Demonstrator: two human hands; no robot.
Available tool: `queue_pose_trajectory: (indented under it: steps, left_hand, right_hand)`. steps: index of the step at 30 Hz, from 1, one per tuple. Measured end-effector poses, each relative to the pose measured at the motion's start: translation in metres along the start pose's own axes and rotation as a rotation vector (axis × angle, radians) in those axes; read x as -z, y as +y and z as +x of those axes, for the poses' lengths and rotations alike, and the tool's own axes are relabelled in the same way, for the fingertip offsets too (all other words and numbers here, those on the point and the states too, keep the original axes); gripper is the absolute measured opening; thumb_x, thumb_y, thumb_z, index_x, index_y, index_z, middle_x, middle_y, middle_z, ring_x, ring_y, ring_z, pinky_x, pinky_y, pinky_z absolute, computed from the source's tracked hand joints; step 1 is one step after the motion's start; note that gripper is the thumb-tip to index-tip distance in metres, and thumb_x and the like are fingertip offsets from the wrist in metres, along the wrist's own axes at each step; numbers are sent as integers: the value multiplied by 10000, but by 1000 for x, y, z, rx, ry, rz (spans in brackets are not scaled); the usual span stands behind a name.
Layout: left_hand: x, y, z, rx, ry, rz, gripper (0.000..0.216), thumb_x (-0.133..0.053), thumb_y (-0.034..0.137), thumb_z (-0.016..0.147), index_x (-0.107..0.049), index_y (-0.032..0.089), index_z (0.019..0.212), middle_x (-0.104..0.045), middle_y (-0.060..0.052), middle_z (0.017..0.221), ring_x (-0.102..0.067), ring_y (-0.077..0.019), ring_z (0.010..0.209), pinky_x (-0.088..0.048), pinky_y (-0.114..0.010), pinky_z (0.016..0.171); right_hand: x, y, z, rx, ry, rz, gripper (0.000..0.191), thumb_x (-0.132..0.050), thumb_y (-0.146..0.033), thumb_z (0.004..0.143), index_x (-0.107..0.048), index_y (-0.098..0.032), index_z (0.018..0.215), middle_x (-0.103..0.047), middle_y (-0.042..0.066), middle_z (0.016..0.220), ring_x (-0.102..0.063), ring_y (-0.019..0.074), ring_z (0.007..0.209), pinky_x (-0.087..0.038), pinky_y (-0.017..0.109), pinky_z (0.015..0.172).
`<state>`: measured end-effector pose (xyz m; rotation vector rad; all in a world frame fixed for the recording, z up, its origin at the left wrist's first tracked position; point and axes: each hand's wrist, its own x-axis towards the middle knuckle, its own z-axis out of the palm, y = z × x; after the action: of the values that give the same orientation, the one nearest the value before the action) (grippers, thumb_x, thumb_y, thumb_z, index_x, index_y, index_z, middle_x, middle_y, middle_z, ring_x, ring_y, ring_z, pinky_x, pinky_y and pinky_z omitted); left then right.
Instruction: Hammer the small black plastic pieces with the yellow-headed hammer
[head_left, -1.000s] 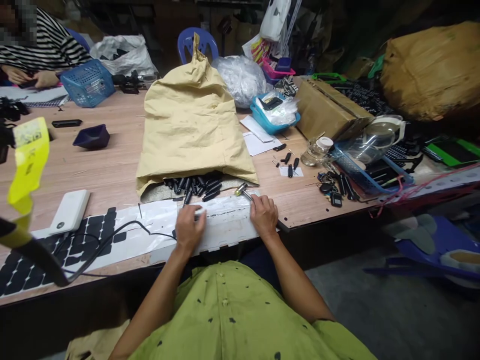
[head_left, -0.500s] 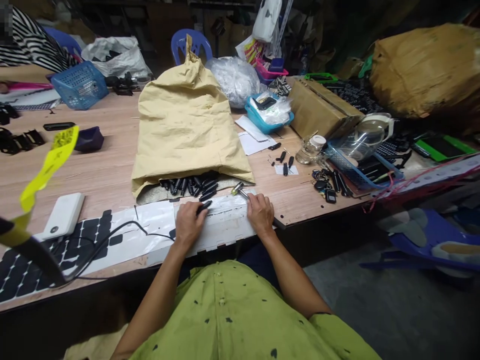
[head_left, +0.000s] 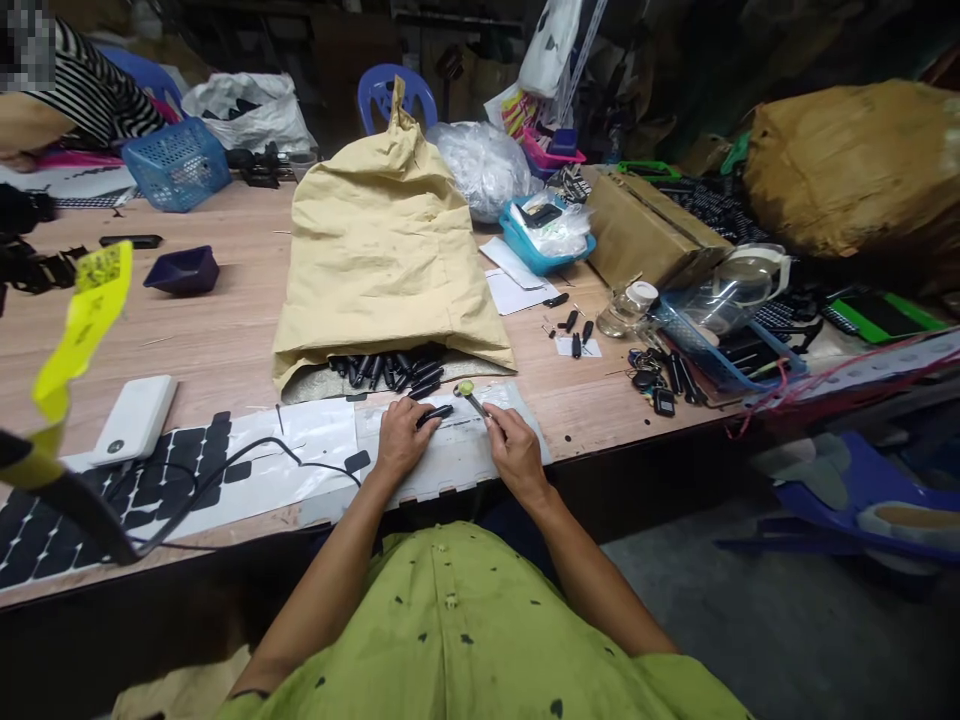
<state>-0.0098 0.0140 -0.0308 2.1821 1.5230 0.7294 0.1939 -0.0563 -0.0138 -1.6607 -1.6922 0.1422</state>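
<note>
My left hand [head_left: 403, 437] is closed around a small black cylindrical piece [head_left: 436, 415], whose end points right above a white board [head_left: 472, 455]. In my right hand [head_left: 516, 450] is a small hammer [head_left: 470, 397], gripped by the handle; its yellowish-tipped head lies just right of the black piece, apart from it. Most of the handle is hidden by my fingers. Beyond my left hand, several similar black pieces [head_left: 390, 368] spill from the mouth of a beige cloth sack [head_left: 390, 260].
A white power bank [head_left: 135, 420] and black cells sit at the left, near a cable and a yellow tag [head_left: 82, 330]. At the right are a glass jar [head_left: 626, 308], keys [head_left: 652, 380] and a blue basket [head_left: 727, 345]. Another person's striped sleeve [head_left: 105, 85] shows far left.
The hammer has turned in my right hand, its head shifting slightly left and its handle end now hidden. My left hand still holds the black piece. The whole view has shifted a little.
</note>
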Motion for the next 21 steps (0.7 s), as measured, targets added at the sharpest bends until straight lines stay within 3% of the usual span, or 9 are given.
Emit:
queue_pose_trajectory:
  steps: [6, 21]
  left_hand:
    - [-4, 4, -1, 8, 5, 1, 194, -653, 330, 924, -808, 273, 1027, -653, -50, 882, -583, -236, 888, -478, -379, 826]
    - [-4, 3, 0, 21, -27, -19, 160, -676, 320, 915, -812, 280, 990, -659, -36, 868, -589, -227, 895, -475, -370, 828]
  right_hand:
    - [1, -11, -7, 86, -15, 7, 365, -424, -222, 1035, -717, -229, 1253, -742, 84, 1040, -706, 182, 987, -572, 282, 871]
    - [-6, -17, -13, 128, -100, -30, 363, -438, -206, 1025, -726, -248, 1242, -738, 64, 983, -696, 167, 909, -563, 255, 824]
